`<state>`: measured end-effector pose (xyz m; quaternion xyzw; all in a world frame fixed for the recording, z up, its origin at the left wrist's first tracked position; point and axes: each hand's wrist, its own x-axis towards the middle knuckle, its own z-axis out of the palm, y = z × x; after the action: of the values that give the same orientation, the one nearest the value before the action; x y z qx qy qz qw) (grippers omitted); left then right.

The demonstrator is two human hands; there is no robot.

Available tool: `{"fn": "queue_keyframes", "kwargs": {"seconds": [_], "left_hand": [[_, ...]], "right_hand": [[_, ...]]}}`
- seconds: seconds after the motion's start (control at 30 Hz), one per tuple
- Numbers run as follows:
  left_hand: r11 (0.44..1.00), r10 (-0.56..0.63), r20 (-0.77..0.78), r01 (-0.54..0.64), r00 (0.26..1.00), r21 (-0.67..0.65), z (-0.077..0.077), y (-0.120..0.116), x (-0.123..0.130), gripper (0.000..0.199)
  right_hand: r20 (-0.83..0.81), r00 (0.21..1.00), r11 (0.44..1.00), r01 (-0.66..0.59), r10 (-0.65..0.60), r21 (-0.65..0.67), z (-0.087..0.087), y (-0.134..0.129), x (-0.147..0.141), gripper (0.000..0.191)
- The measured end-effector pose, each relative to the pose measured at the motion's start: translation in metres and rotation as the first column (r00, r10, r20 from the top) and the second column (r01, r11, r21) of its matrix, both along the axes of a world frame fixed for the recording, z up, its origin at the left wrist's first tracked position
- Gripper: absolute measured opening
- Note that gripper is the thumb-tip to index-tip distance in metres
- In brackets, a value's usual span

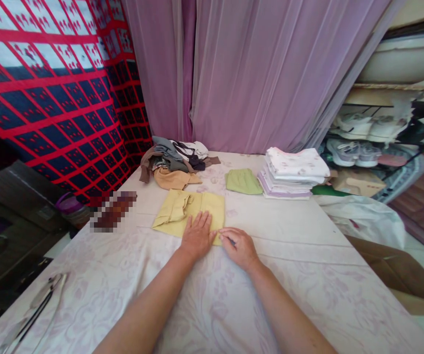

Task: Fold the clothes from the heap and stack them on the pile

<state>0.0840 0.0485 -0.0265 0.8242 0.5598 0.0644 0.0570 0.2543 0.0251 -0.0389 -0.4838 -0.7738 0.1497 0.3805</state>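
Note:
A yellow garment (173,209) lies partly folded on the bed, a bunched flap across its left half. My left hand (198,235) rests flat on its right half with the fingers stretched out. At the garment's near right corner, my right hand (239,247) pinches the edge between thumb and fingers, close beside the left thumb. Behind it sits a loose heap of clothes (177,162) in grey, brown, tan and white. A folded green garment (243,181) lies farther right, touching a neat stack of folded white and lilac cloths (295,172).
The bed has a pale flowered sheet (289,295). Lilac curtains (263,73) hang behind it, and a red and navy patterned cloth (60,98) at left. Cords (38,309) lie near the left edge. Shoes (355,152) stand on a rack at right, above a cardboard box (400,270).

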Motion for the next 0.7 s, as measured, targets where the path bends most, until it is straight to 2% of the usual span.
{"fn": "queue_keyframes", "kwargs": {"seconds": [0.13, 0.23, 0.3, 0.43, 0.53, 0.7], "left_hand": [[1.0, 0.003, 0.021, -0.003, 1.0, -0.012, 0.0, 0.0, 0.001, 0.057], [1.0, 0.004, 0.03, -0.004, 1.0, -0.014, 0.002, 0.001, 0.002, 0.055], [1.0, 0.003, 0.039, -0.003, 0.999, -0.008, 0.002, 0.001, 0.003, 0.055], [1.0, 0.004, 0.067, -0.004, 0.998, 0.011, -0.002, 0.002, 0.002, 0.057], [0.999, 0.019, 0.091, -0.022, 0.996, 0.027, -0.007, 0.002, 0.002, 0.059], [0.999, 0.039, 0.101, -0.038, 0.994, -0.018, -0.008, 0.001, 0.002, 0.074]], "right_hand": [[0.03, 0.982, 0.982, 0.186, -0.186, 0.024, 0.009, 0.013, -0.001, 0.028], [0.128, 0.954, 0.962, 0.268, -0.272, 0.049, 0.022, 0.044, -0.012, 0.036], [0.24, 0.942, 0.972, 0.236, -0.233, 0.015, 0.029, 0.07, -0.023, 0.04], [0.464, 0.884, 0.972, 0.154, -0.057, -0.175, 0.031, 0.11, -0.042, 0.044], [0.515, 0.857, 0.961, 0.112, 0.035, -0.251, 0.022, 0.119, -0.045, 0.046], [0.547, 0.837, 0.96, 0.149, 0.004, -0.236, 0.013, 0.117, -0.047, 0.049]]}}
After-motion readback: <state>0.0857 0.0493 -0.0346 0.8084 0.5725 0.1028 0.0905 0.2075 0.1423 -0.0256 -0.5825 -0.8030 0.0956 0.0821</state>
